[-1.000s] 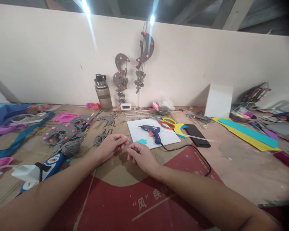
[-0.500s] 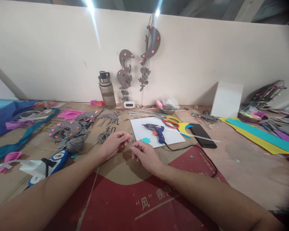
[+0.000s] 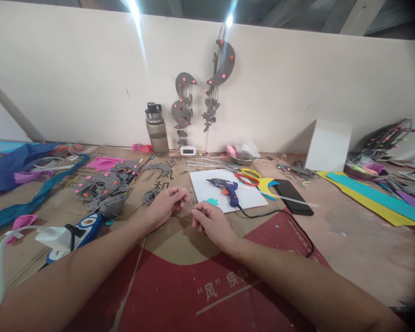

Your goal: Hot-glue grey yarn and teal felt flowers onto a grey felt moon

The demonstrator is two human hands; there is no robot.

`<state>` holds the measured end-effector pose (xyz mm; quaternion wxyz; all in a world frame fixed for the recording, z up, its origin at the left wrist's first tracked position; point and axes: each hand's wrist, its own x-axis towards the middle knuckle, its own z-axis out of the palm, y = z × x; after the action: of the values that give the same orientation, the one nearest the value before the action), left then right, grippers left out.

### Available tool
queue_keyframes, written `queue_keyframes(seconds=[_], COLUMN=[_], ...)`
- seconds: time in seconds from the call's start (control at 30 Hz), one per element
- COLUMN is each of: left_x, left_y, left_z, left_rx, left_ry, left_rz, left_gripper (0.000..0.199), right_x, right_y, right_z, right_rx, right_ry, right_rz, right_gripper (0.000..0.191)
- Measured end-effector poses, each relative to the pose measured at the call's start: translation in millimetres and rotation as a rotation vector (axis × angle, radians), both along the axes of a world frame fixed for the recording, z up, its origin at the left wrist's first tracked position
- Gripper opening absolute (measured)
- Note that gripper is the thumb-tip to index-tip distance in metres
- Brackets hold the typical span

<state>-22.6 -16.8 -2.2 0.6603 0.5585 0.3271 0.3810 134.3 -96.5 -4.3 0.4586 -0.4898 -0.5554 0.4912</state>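
My left hand (image 3: 169, 204) is closed in a pinch above the cardboard (image 3: 180, 249). Just to its right, my right hand (image 3: 209, 221) also pinches, fingertips pointing at the left one. A very thin strand seems to run near the fingertips, too faint to identify. Behind my left hand lies a coil of grey yarn (image 3: 151, 197). On a white board (image 3: 244, 200) beyond my right hand rest a blue glue gun (image 3: 232, 196), a small teal cutout (image 3: 212, 202) and scissors (image 3: 249, 179). A clear glue stick (image 3: 293, 199) extends from the gun's back.
Grey yarn pieces (image 3: 107, 205) and a power strip (image 3: 86, 230) lie left. A bottle (image 3: 158, 136) and small clock (image 3: 187, 151) stand at the wall under grey moon hangings (image 3: 228, 64). Right are a phone (image 3: 293, 196) and coloured sheets (image 3: 370, 196).
The view has shifted slightly, moving the scene a little right in the picture. My hands are slightly farther apart, both still pinched.
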Motion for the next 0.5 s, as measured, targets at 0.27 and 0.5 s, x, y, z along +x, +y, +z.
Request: queue_keyframes(seconds=[0.27, 0.5], left_x=[1, 5], left_y=[-5, -12], left_z=[6.8, 9.6], left_rx=[0.233, 0.285], left_ry=[0.194, 0.269], left_rz=[0.226, 0.013], left_gripper=[0.033, 0.037], right_x=[-1, 1], right_y=[1, 0], right_z=[0.6, 1.6], right_rx=[-0.018, -0.035], right_ry=[0.05, 0.133], right_rz=[-0.028, -0.054], right_gripper=[0.019, 0.023])
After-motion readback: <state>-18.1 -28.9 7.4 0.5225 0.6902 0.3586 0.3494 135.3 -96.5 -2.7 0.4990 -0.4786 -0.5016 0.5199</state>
